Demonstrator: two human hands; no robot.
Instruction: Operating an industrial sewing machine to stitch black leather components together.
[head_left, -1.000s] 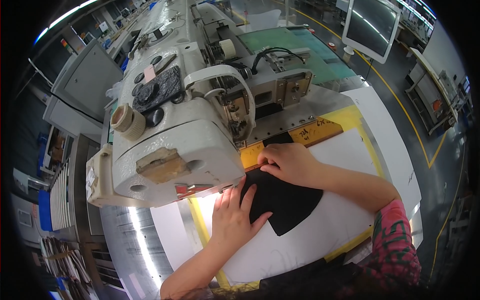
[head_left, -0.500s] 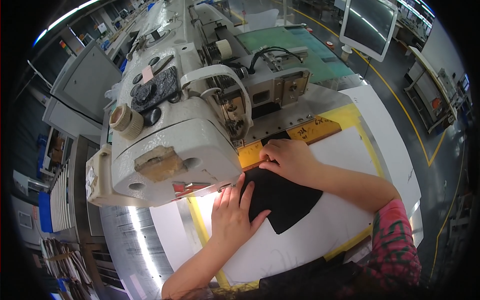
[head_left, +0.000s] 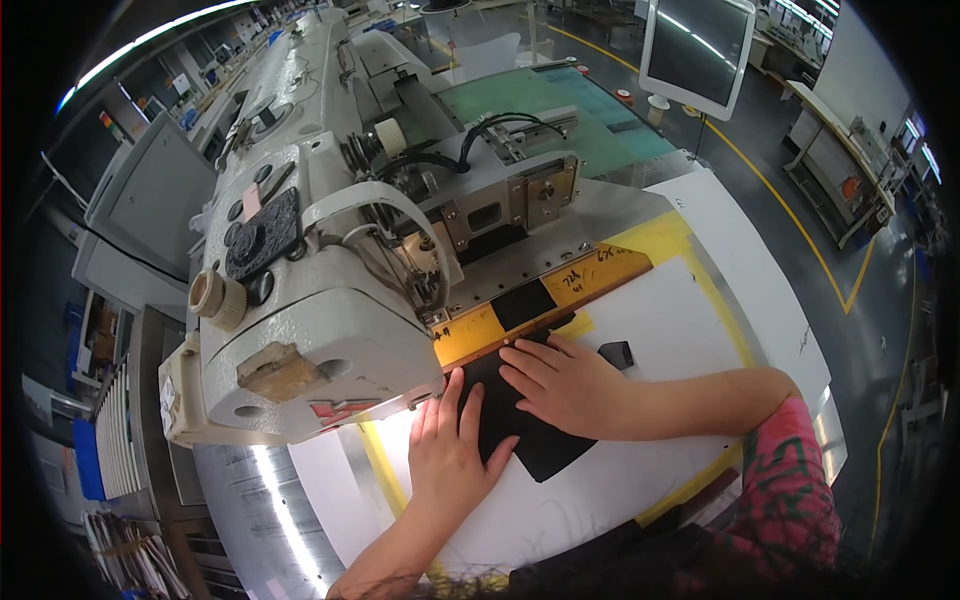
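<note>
Left hand [head_left: 447,462]: one, laid flat, fingers parted over the left side of the cloth, clasping nothing.
Right hand [head_left: 565,388]: one, palm down, fingers outstretched across the cloth, clasping nothing.
Black cloth piece [head_left: 548,455]: one, lying on the white sheet under both hands, its far side close by the yellow bar.
Small dark piece [head_left: 616,354]: one, just beyond the right wrist; we cannot tell whether it joins the cloth beneath the hand.
Yellow bar [head_left: 602,280]: one, slanting, handwritten in black; we count one black rectangle [head_left: 524,304] upon it.
White sheet [head_left: 690,345]: one, edged with yellow tape [head_left: 712,285], of which we count three stretches.
Sewing machine head [head_left: 340,365]: one, pale, left of the bar, with one cream ridged knob [head_left: 217,300] and one black pad [head_left: 263,235] on top.
Monitor [head_left: 697,50]: one, dark-screened, white-framed, well apart at upper right.
</note>
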